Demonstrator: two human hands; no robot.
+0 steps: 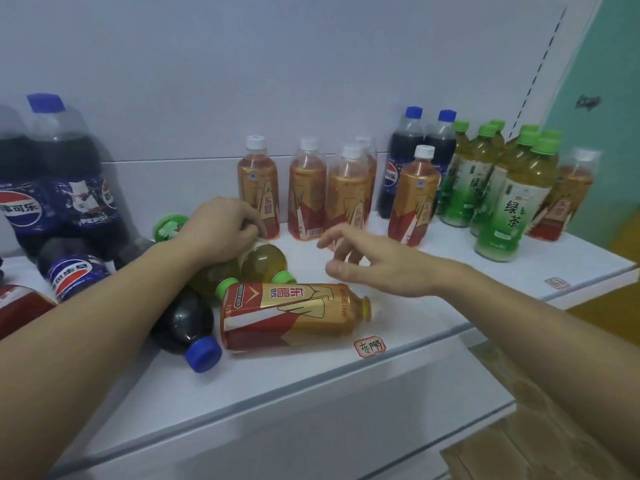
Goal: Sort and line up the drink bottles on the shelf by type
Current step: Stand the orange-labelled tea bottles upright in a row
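My left hand point(221, 226) grips a green tea bottle point(263, 261) that lies on its side in a pile on the white shelf point(346, 372). My right hand point(374, 261) hovers open above a fallen red-and-gold energy drink bottle point(291, 315), not touching it. A cola bottle with a blue cap point(187, 327) lies under my left forearm. Several red-and-gold bottles point(308, 195) stand upright at the back. Two cola bottles point(401, 161) and several green tea bottles point(505, 195) stand to the right.
Large cola bottles point(69, 174) stand at the far left, with another cola bottle point(72, 275) lying below them. A handwritten label point(369, 347) is stuck near the shelf's front edge, another label point(557, 283) farther right. A lower shelf sits beneath.
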